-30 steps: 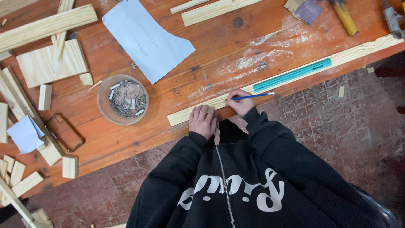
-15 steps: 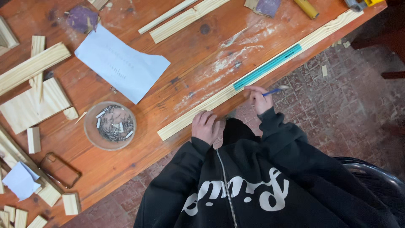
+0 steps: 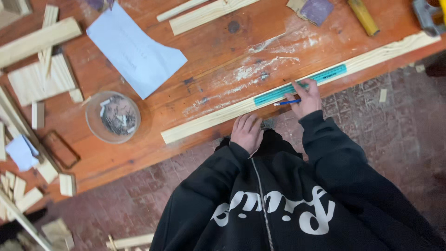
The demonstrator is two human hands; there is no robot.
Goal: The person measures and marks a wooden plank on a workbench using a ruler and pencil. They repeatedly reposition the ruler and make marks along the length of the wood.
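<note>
A long pale wooden strip [image 3: 209, 120] lies along the near edge of the orange workbench [image 3: 223, 51]. A teal ruler [image 3: 320, 76] lies on the strip. My right hand [image 3: 305, 98] holds a blue pencil [image 3: 287, 102] and its fingers rest on the ruler near its middle. My left hand [image 3: 246, 131] presses flat on the strip, left of the ruler's end, fingers together.
A round clear dish of small metal fasteners [image 3: 113, 116] sits left of the strip. A white paper sheet [image 3: 134, 49], wood offcuts [image 3: 39, 81], another strip [image 3: 209, 11], sandpaper [image 3: 316, 10] and a yellow tool handle [image 3: 364, 17] lie on the bench. Brick floor below.
My right hand moved with the pencil from the strip's near side up onto the ruler. The view shifted, so the strip and bench sit differently in frame. My left hand stays on the strip.
</note>
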